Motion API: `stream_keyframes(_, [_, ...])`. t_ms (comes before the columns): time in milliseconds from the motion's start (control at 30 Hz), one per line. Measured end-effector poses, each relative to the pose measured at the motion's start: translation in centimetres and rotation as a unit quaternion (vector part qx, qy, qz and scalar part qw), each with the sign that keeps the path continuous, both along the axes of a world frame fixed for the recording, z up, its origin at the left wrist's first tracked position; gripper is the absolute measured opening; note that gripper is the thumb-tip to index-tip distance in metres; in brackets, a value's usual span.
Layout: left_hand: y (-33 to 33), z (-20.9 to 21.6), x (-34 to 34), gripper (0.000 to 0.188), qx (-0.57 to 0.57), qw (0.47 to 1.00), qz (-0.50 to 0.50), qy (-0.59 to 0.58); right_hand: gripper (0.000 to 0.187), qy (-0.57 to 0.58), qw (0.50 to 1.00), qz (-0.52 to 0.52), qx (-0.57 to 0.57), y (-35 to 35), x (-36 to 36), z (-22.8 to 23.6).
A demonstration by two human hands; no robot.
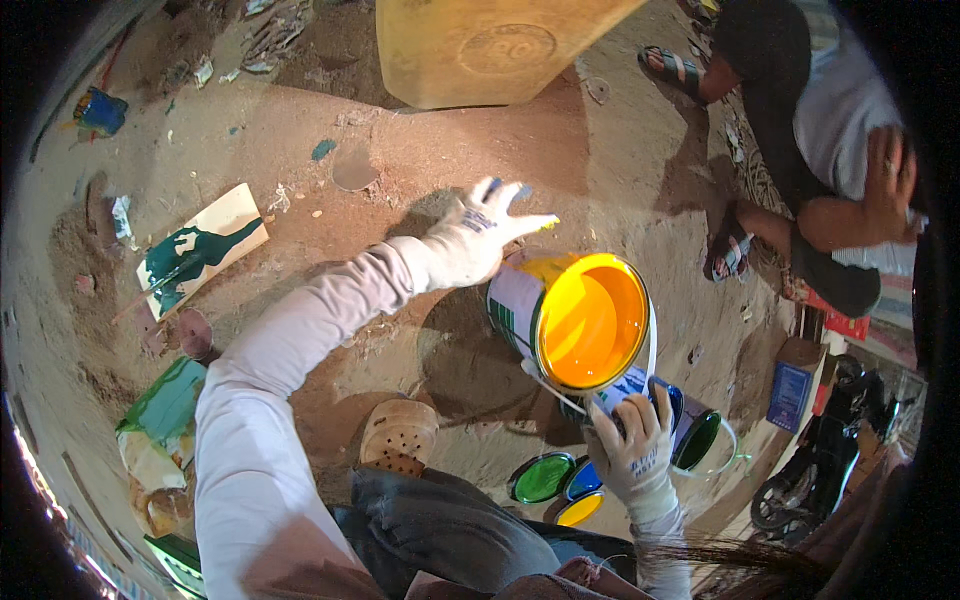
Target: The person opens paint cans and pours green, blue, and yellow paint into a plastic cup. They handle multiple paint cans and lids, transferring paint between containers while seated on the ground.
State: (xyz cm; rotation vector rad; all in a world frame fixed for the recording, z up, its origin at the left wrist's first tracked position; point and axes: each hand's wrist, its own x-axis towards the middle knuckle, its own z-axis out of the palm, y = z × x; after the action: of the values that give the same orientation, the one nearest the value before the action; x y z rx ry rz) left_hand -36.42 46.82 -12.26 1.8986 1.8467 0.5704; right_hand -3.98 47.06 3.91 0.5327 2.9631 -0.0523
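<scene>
A paint can (512, 312) with a pale label tilts toward me, its mouth showing bright yellow paint (595, 320). My left hand (475, 235), in a white work glove, is open beside the can's far left side, fingers spread. Yellow paint marks its thumb tip, and other fingertips look dark blue. My right hand (635, 445), also gloved, curls its fingers over the white wire handle (548, 383) at the near rim. Part of that grip is hidden. Beneath those fingers stands a blue-labelled can (632, 382), partly covered by the yellow one.
Lids with green (543, 478), blue (583, 480) and yellow (579, 510) paint lie near my knees. A dark green can (697, 440) is at right. A green-smeared board (205, 248) lies left, and a large yellow container (490, 60) stands ahead. Another person (850, 150) sits at right.
</scene>
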Motion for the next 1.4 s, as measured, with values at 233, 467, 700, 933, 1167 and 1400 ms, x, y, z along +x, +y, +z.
stream_keyframes(233, [2.4, -4.6, 1.6, 0.071, -0.021, 0.993, -0.032, -0.11, 0.042, -0.063, 0.997, -0.031, -0.025, 0.2, -0.3, 0.4])
stream_keyframes(467, [1.9, -3.5, 1.6, 0.058, -0.01, 0.989, -0.068, -0.131, 0.038, -0.083, 0.995, -0.039, -0.043, 0.6, -0.7, 0.5])
stream_keyframes(700, [1.6, -2.0, 2.1, 0.058, -0.004, 0.99, -0.05, -0.133, 0.041, -0.085, 0.994, -0.044, -0.059, 0.7, -0.2, 0.7])
stream_keyframes(933, [1.9, -1.2, 3.7, 0.049, -0.002, 0.986, 0.023, -0.166, 0.057, -0.071, 0.995, -0.023, -0.066, 0.9, 0.0, 0.6])
stream_keyframes(1167, [1.5, 0.3, 2.9, 0.044, 0.121, 0.971, -0.038, -0.203, 0.05, -0.034, 0.999, 0.004, -0.036, 1.9, 0.3, 0.3])
stream_keyframes(1400, [-0.6, 4.8, 3.4, 0.047, 0.152, 0.984, -0.057, 0.074, 0.047, 0.027, 0.999, 0.027, -0.002, 2.5, 0.4, -0.5])
